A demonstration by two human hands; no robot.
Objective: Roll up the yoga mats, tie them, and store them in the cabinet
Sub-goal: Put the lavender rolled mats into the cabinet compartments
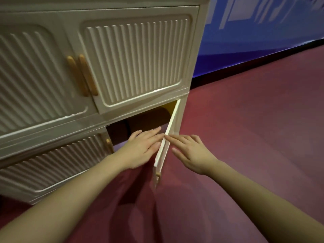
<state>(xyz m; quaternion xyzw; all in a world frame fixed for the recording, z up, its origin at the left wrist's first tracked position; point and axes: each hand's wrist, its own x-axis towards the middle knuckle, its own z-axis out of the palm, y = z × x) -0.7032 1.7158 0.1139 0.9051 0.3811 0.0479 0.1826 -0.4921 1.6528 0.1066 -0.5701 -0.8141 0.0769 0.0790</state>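
— Why are both hands at that lower door [166, 137]?

— It stands swung out edge-on between them. The left hand [142, 148] lies flat on its inner side, the right hand [191, 151] on the outer, fingers straight and relaxed, gripping nothing. I'd guess they're steadying it, or about to push it closed.

— And the mats?

— Just beyond the left fingertips, inside the cabinet [136, 58]: a dark rolled mat [149, 120] lying on its side, something yellow [167, 107] above it. Ties I can't make out.

No text, label or number can be read anywhere.
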